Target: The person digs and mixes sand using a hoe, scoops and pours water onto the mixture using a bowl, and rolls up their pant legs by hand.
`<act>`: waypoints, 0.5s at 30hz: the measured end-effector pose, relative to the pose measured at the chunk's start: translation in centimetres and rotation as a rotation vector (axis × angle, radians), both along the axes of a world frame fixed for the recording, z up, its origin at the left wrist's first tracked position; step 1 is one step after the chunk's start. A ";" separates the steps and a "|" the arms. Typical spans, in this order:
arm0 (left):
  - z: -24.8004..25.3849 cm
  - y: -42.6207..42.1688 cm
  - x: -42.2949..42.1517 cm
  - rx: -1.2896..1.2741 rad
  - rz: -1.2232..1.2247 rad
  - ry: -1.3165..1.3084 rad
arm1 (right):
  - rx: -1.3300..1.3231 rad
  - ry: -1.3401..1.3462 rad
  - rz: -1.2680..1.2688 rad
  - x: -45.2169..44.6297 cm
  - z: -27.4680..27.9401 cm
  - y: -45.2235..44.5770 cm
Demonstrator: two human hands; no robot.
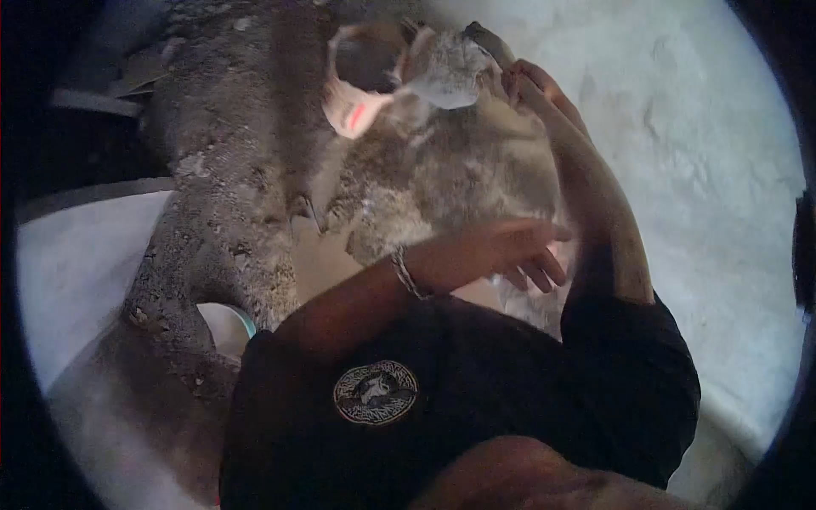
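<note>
My left hand (pixel 520 246) loosely spread, nothing visible in it. Right hand (pixel 534 83) curled at a pale, dark-ended object (pixel 493 44) beside white plastic (pixel 450 75); can't tell if pinched. Loose grip could drop it.

Left hand (pixel 515 245) crosswise; right hand (pixel 530 83) outstretched

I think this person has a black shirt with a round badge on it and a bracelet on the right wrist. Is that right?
Not quite: the bracelet is on the wrist of the left hand, as the head view shows. The shirt is black and has a round badge, just as you said.
</note>
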State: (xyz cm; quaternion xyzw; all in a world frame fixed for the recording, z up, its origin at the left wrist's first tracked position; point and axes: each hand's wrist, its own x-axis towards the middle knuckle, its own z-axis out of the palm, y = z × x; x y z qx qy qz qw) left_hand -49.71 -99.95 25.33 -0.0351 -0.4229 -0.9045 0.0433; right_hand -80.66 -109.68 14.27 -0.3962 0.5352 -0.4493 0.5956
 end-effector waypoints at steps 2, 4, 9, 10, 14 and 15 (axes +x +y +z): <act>-0.7 -1.5 -0.9 0.381 -0.145 -0.164 | -0.165 0.177 -0.089 2.0 -0.3 4.0; -2.4 -3.4 -1.6 0.405 -0.166 -0.356 | -0.113 0.384 -0.197 1.2 -6.9 6.0; -23.0 3.3 2.6 -0.664 -0.383 -0.868 | 0.577 0.543 -0.443 3.6 -34.0 13.0; -28.1 8.4 5.8 -0.839 -0.122 -1.007 | 0.620 0.326 -0.578 7.2 -32.4 13.7; -39.5 12.2 8.6 -0.934 -0.139 -1.164 | 0.687 -0.322 -0.983 9.3 -38.7 18.2; -40.0 10.4 7.1 -0.908 -0.093 -1.224 | 0.710 -0.224 -1.004 7.9 -37.5 17.1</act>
